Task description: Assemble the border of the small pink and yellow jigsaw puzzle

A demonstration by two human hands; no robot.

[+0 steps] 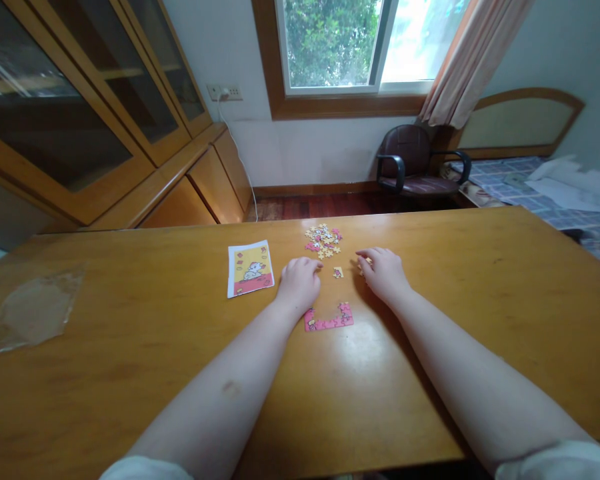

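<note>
My left hand (300, 281) rests on the table with its fingers loosely bent and apart, holding nothing that shows. Just below it lies a joined U-shaped strip of pink jigsaw pieces (330, 325). To its left is a small reference picture (253, 269) of a white cartoon animal on yellow and pink. A single yellow puzzle piece (338, 273) lies between the hands. My right hand (384, 272) reaches over a few yellow puzzle pieces (367, 263), thumb and fingers parted; whether it touches them is hard to see. Beyond both hands sits a pile of loose puzzle pieces (323, 241).
The wooden table (180, 387) spans the view. A clear plastic bag (33, 310) lies at its left. Past the far edge are a glass-door cabinet (87, 100), an office chair (415, 160) and a bed (510, 180).
</note>
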